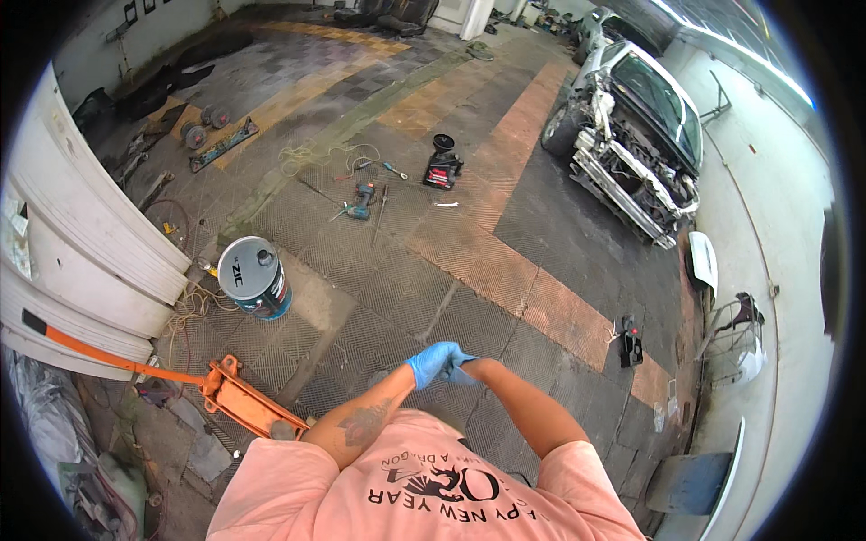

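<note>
Both my hands wear blue disposable gloves and meet in front of my chest. My left hand (431,364) is closed against the glove on my right hand, near its wrist. My right hand (461,368) is pressed up to the left one, and its fingers are mostly hidden. I see no tool between them. The nearest thing on the floor is an orange floor jack (248,401), left of my left forearm, its long handle pointing left. Beyond it stands a large lidded grey and blue bucket (262,281).
A car with its front end stripped (631,149) stands at the far right. Ahead lie a cordless drill (362,200), a wrench (446,204), and a black tool case (443,169). A small black and red item (631,343) lies to the right. White panels (86,216) line the left.
</note>
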Motion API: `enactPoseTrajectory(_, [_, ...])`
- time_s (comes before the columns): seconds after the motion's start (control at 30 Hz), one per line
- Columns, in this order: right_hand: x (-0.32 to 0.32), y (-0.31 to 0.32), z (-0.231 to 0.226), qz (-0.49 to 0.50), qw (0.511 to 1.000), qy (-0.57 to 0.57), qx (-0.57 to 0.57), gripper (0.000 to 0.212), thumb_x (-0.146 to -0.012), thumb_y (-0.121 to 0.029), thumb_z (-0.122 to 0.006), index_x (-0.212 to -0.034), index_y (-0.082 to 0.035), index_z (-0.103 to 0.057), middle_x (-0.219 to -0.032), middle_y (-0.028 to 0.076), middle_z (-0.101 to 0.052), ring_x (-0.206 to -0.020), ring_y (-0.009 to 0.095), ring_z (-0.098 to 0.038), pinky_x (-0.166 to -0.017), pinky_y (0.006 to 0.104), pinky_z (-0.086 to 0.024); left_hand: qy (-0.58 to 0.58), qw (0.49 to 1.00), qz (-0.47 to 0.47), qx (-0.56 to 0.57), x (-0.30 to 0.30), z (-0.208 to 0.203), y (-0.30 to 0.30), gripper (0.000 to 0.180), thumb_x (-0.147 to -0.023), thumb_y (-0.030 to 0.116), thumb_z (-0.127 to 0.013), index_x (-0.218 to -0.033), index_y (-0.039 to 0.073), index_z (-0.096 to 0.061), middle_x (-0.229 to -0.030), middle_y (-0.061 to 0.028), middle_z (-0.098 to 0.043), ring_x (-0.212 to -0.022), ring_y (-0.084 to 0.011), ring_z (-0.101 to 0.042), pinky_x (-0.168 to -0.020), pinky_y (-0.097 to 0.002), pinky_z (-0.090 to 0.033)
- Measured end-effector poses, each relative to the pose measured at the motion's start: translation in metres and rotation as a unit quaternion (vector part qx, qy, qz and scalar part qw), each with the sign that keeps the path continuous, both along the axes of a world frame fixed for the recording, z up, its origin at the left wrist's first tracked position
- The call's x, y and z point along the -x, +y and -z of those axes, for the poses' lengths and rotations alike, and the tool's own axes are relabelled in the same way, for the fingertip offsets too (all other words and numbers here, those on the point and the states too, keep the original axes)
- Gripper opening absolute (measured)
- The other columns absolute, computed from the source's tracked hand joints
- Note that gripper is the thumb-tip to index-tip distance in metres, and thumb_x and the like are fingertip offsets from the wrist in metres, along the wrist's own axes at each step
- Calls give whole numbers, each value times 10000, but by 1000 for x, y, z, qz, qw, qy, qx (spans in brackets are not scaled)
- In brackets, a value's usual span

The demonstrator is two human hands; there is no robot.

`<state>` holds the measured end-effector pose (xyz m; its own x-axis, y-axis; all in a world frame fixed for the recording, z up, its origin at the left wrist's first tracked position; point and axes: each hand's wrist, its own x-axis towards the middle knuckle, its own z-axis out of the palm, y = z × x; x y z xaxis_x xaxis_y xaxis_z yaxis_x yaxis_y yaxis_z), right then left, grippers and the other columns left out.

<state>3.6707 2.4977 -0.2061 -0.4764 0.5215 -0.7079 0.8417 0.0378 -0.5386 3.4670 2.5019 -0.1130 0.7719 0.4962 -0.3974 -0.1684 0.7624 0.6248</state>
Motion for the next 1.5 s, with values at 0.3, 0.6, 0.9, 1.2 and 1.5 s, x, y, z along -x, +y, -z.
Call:
enactPoseTrajectory(0.3, [96, 262, -46, -98, 991, 63, 73, 665, -928, -543, -486, -1402, -79, -441, -1440, 91, -457, -1299, 233, -429, -1110, 341, -318, 414, 660, -133, -612, -10, -73, 257, 112, -699, 108, -613, -775, 55, -677, -740, -222, -634, -705, -451, -634, -652, -550, -524])
enactPoseTrajectory(0.6, [147, 584, -91, 261, 894, 363, 5, 928, -882, -703, -504, -1539, -85, -284, -1569, 137, -329, -1431, 270, -336, -1173, 368, -239, 495, 483, -216, -689, 32, -90, 485, 49, -742, 123, -650, -717, 81, -651, -836, -106, -607, -555, -275, -604, -481, -417, -503])
enactPoseTrajectory(0.9, [242, 770, -65, 589, 730, 206, 278, 1076, -810, -883, -307, -1535, -88, -293, -1576, 139, -313, -1427, 298, -325, -1179, 486, -180, 630, 714, -186, -243, 94, 5, 646, 220, -852, 249, -588, -883, 48, -672, -893, -213, -659, -778, -447, -652, -738, -555, -522])
enactPoseTrajectory(1.2, [259, 889, 154, 759, 585, 99, 269, 973, -843, -732, -557, -1483, -26, -359, -1566, 178, -279, -1385, 366, -352, -1148, 461, -311, 396, 889, -34, -228, 159, 123, 770, 240, -915, 240, -486, -1014, 68, -622, -935, -249, -662, -875, -432, -641, -800, -511, -500])
enactPoseTrajectory(1.5, [195, 1055, 435, 492, 859, -6, 142, 1015, -849, -419, -751, -1509, 82, -166, -1521, 223, -345, -1388, 349, -364, -1141, 418, -313, 565, 789, -231, -76, 274, 491, 850, 181, -881, 206, -549, -934, 40, -598, -947, -255, -628, -902, -466, -609, -772, -528, -491])
